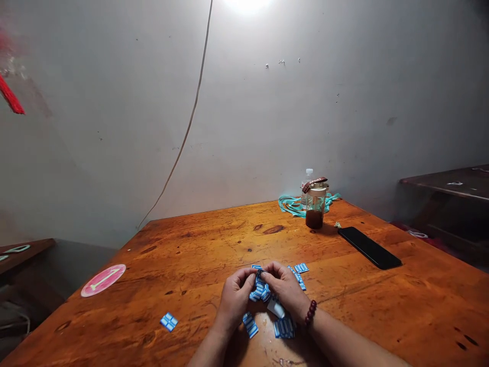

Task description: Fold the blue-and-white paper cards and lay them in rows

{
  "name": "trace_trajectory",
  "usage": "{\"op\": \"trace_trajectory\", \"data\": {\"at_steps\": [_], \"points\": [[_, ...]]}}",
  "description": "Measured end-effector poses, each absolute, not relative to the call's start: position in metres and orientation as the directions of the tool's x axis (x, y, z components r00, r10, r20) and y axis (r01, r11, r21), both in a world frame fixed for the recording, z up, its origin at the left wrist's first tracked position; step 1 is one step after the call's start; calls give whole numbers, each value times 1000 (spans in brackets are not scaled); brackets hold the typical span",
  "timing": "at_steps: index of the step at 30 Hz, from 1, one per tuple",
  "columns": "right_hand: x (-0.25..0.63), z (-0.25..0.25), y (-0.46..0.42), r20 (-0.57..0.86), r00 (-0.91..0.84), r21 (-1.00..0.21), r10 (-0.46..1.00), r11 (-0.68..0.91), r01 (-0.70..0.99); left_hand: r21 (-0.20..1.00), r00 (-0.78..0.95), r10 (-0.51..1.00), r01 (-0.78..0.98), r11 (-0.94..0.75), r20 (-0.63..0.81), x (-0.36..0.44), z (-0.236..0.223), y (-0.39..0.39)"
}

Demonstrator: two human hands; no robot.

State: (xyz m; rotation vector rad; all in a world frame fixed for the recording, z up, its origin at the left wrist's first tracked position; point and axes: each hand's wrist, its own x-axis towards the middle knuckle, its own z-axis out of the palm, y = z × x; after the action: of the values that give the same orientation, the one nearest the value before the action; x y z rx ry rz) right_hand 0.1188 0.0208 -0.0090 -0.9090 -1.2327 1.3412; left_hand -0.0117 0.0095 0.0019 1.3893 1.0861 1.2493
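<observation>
My left hand (234, 298) and my right hand (286, 289) meet over the near middle of a wooden table (198, 244). Both pinch a bunch of small blue-and-white cards (260, 289) held between them. The fingers of each hand are curled closed on the bunch. More of the same cards lie under and around the hands (284, 327), with a few just beyond my right hand (301, 268). One card lies alone to the left (168, 321). A dark bead bracelet (310, 312) circles my right wrist.
A jar of dark liquid (315, 205) and a plastic bottle (307, 176) stand at the table's far edge by a teal cord (292, 205). A black phone (369, 247) lies at right. A pink round sticker (103, 280) sits at the left edge. Side benches flank the table.
</observation>
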Motion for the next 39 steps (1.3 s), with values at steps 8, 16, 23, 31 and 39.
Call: {"op": "trace_trajectory", "data": {"at_steps": [8,16,23,31,39], "points": [[120,-4,21,42,-160,-975,986,5,-222,989,29,996,-124,-77,81,-13,-1,13],[119,-9,26,90,-123,-979,988,66,-191,970,121,991,-227,89,-62,-17,-13,18],[120,-11,26,70,-143,-980,987,41,-194,965,137,987,-233,120,-90,-17,-15,18],[119,-11,23,136,-120,-988,983,125,-93,983,171,984,-163,86,-58,-14,-18,19],[169,24,49,294,64,-941,954,277,195,980,14,995,-171,98,-97,-19,-2,16]]}}
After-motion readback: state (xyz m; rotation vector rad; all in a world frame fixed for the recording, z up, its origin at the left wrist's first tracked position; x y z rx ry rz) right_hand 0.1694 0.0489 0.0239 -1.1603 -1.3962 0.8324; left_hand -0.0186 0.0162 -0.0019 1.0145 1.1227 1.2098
